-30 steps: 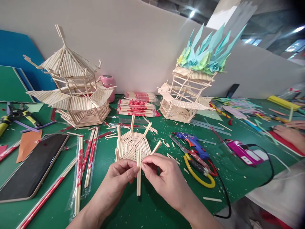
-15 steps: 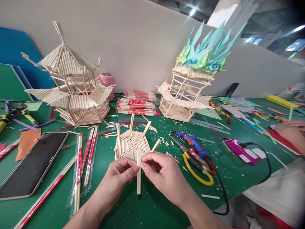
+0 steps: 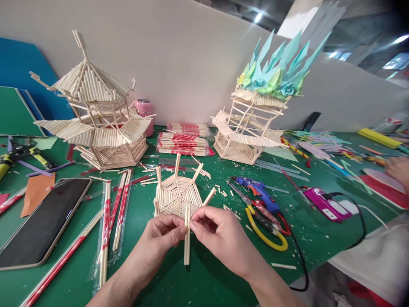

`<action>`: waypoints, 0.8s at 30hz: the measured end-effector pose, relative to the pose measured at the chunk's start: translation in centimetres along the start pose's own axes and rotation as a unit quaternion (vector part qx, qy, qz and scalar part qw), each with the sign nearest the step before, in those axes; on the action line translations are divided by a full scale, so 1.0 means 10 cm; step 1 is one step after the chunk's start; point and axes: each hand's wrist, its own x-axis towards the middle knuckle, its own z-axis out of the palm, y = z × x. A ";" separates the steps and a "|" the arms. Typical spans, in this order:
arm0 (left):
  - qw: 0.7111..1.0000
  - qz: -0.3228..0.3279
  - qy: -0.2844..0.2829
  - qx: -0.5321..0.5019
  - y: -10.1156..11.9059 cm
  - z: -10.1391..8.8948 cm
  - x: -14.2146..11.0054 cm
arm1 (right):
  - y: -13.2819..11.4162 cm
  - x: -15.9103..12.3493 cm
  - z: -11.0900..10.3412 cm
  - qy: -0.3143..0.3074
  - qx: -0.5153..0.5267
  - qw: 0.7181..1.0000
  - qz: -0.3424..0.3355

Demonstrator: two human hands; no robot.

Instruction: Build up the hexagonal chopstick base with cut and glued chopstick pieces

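Observation:
Between thumb and fingers, my left hand grips a pair of wooden sticks from the left side. My right hand pinches the same pair from the right. The two sticks lie side by side, their lower ends pointing toward me. Just beyond my fingers sits a hexagonal base of sticks laid in a web pattern, with short stick posts standing at its corners. My hands cover its near edge, so I cannot tell whether the pair touches it.
Two stick pavilions stand at the back, packs of chopsticks between them. On the right lie a blue glue gun, yellow-handled scissors and a purple power strip. Left are a phone and wrapped chopsticks. Another person's hand is far right.
My hands and the paired sticks stay almost in place, with only a slight shift of the view. At the far right, the other person's hand has moved back from the red piece.

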 end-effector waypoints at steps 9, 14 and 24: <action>1.000 0.003 -0.011 -0.003 0.03 0.02 0.00 | -0.02 -0.02 -0.03 -0.012 -0.003 1.000 -0.001; 1.000 -0.007 -0.009 -0.023 0.03 0.01 0.00 | 0.00 -0.02 -0.02 -0.008 -0.016 1.000 -0.008; 0.989 -0.043 0.015 -0.138 0.05 0.05 0.00 | 0.07 -0.07 -0.08 0.028 -0.104 0.991 -0.080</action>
